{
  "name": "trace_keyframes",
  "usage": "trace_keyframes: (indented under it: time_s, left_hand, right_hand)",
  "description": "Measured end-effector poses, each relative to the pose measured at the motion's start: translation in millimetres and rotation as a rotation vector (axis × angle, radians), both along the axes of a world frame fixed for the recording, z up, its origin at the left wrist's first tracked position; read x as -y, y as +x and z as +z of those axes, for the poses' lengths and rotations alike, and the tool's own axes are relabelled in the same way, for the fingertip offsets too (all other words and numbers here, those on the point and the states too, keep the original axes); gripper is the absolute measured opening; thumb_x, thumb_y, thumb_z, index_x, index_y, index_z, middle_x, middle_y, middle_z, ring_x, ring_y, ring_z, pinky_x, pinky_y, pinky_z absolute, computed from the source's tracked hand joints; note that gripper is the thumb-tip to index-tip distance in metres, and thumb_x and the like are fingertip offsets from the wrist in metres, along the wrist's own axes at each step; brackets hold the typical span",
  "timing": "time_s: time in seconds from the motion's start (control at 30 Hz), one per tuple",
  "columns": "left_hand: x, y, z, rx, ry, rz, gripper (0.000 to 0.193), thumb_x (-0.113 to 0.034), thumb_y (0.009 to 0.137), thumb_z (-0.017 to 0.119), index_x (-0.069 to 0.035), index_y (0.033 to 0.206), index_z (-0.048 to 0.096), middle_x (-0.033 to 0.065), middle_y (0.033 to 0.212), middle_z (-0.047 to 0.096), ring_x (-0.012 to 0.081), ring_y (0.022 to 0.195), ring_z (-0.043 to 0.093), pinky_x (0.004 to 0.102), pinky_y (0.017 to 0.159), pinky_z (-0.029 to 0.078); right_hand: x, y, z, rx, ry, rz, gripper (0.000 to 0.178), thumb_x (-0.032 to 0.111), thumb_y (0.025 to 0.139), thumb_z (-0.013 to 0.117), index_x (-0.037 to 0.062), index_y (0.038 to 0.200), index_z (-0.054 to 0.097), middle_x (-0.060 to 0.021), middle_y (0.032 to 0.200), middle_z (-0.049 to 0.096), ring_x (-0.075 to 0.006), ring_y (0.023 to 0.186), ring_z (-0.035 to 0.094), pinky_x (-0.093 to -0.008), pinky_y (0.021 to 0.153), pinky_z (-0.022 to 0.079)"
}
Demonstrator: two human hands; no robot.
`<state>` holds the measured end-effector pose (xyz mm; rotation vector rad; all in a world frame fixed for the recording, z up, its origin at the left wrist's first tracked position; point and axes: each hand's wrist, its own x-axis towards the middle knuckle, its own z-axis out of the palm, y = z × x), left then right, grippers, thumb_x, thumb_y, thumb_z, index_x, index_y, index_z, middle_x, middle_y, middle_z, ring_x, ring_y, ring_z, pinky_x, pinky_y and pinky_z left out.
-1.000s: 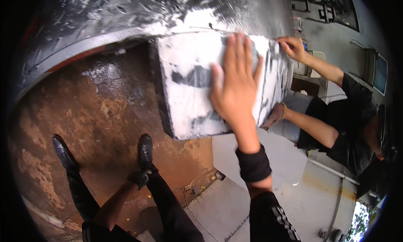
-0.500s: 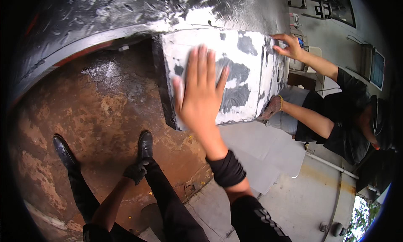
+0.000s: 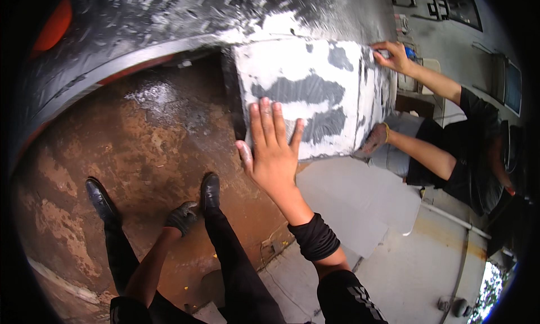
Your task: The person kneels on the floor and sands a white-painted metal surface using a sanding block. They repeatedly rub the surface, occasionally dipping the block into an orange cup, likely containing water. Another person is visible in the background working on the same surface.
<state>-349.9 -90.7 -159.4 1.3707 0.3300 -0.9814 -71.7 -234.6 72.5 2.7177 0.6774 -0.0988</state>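
My right hand [image 3: 275, 147], bare and dusted with white, lies flat with fingers stretched out on the lower left part of a panel [image 3: 315, 144] patched in white and dark grey. A small pale grey area shows between its fingers; I cannot make out whether a sheet lies under the palm. My left hand [image 3: 183, 217], in a dark glove, hangs low between my legs, away from the panel. Its fingers are loosely bent and apart, with nothing seen in them. The panel's dark left edge [image 3: 233, 99] stands just beside my right hand.
At the right, a co-worker's bare hand [image 3: 391, 57] touches the panel's far corner, and their gloved hand [image 3: 374, 138] its near corner. A dark glossy surface [image 3: 169, 15] adjoins the panel. Grey sheets [image 3: 349, 195] lie on the floor; a pipe [image 3: 450, 214] runs at right.
My right hand has slid down the panel toward me, uncovering more grey patches above it. The whole view has shifted slightly. My left hand stays low between my legs.
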Motion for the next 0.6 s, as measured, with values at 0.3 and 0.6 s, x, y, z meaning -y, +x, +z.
trace_keyframes:
  time_s: [0.3,0.6]
  left_hand:
    - [-23,-10,33,-0.436,-0.027,-0.087,0.039,-0.007,0.093,0.052,-0.018,0.128,0.064,0.0067,0.087,0.067,0.0156,0.060,0.062,0.0333,0.047,0.053]
    - [-8,-18,29,-0.430,-0.167,-0.001,0.043,-0.003,0.088,0.063,-0.015,0.129,0.063,0.0104,0.094,0.069,0.0167,0.072,0.065,0.0317,0.063,0.054]
  right_hand:
    - [-20,45,6,0.204,0.083,0.095,0.066,0.046,0.098,0.047,0.0092,0.152,0.038,-0.0088,0.157,0.039,-0.0288,0.147,0.032,-0.0643,0.117,0.010]
    - [40,92,55,0.387,0.046,-0.128,0.070,0.051,0.100,0.042,0.0121,0.157,0.028,-0.0135,0.163,0.025,-0.0329,0.152,0.017,-0.0608,0.119,0.006]
